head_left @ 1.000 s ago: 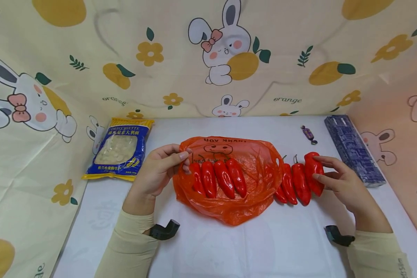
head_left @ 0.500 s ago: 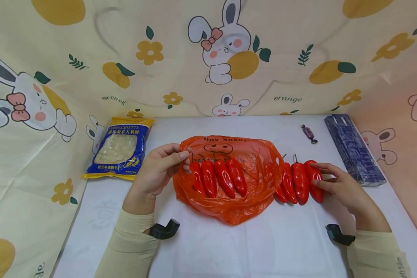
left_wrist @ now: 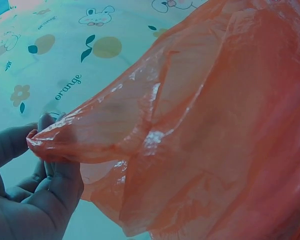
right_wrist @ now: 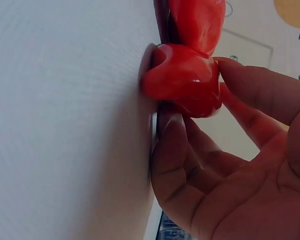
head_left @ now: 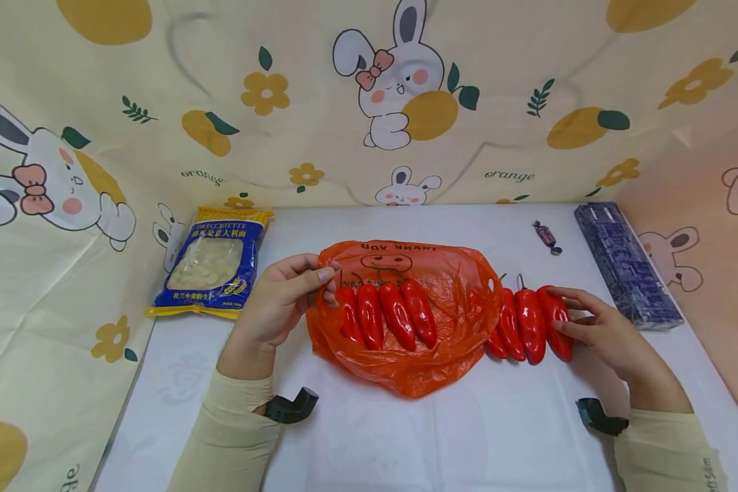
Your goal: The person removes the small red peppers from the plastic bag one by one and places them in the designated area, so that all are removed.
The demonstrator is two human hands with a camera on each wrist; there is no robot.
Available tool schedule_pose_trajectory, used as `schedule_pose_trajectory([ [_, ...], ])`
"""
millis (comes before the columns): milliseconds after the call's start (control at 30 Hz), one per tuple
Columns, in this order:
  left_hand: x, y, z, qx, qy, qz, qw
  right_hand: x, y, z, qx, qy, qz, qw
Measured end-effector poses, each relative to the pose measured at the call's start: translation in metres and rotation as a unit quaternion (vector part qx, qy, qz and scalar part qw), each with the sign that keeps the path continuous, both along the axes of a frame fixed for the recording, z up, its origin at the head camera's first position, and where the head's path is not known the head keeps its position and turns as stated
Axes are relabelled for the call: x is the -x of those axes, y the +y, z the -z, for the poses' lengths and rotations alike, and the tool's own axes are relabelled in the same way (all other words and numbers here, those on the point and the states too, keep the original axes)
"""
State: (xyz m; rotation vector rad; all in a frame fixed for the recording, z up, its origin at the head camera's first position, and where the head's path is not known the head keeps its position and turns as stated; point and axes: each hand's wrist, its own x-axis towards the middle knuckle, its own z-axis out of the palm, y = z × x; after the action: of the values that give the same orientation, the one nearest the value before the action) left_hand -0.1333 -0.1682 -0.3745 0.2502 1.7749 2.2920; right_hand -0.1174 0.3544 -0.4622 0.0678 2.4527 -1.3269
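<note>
At the right end of a row of red peppers, your right hand [head_left: 599, 328] holds the outermost pepper [head_left: 556, 328] lightly between thumb and fingertips, low over the white table [head_left: 375, 437] and just beside the next one. Your left hand [head_left: 285, 294] pinches the left edge of the orange plastic bag [head_left: 412, 372], drawing that corner out in a taut fold, as the left wrist view shows. Next to the pepper you hold lie three more peppers [head_left: 531, 328], the leftmost partly covered by the bag's right edge. Four further peppers [head_left: 398, 318] sit side by side in the bag, tips toward you. Farther out, the blue and yellow pasta packet [head_left: 209, 263] lies beyond your left hand, a small wrapped candy [head_left: 547, 236] lies behind the row, and a long blue patterned box [head_left: 627, 266] stands to its right. Rabbit-and-orange printed cloth [head_left: 529, 41] surrounds the table.
</note>
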Motion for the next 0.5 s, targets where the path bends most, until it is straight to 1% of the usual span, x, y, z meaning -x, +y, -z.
schedule_pose_trajectory([
  [300,-0.0005,-0.0003,-0.0004,-0.002,-0.001,-0.006,1.0,-0.0001,0.0004,-0.0008,0.018,0.016,0.001,0.9997],
  [500,-0.0003,-0.0004,-0.0004,-0.005,-0.002,-0.005,1.0,-0.0008,0.0036,-0.0027,0.003,0.024,0.006,0.9997],
])
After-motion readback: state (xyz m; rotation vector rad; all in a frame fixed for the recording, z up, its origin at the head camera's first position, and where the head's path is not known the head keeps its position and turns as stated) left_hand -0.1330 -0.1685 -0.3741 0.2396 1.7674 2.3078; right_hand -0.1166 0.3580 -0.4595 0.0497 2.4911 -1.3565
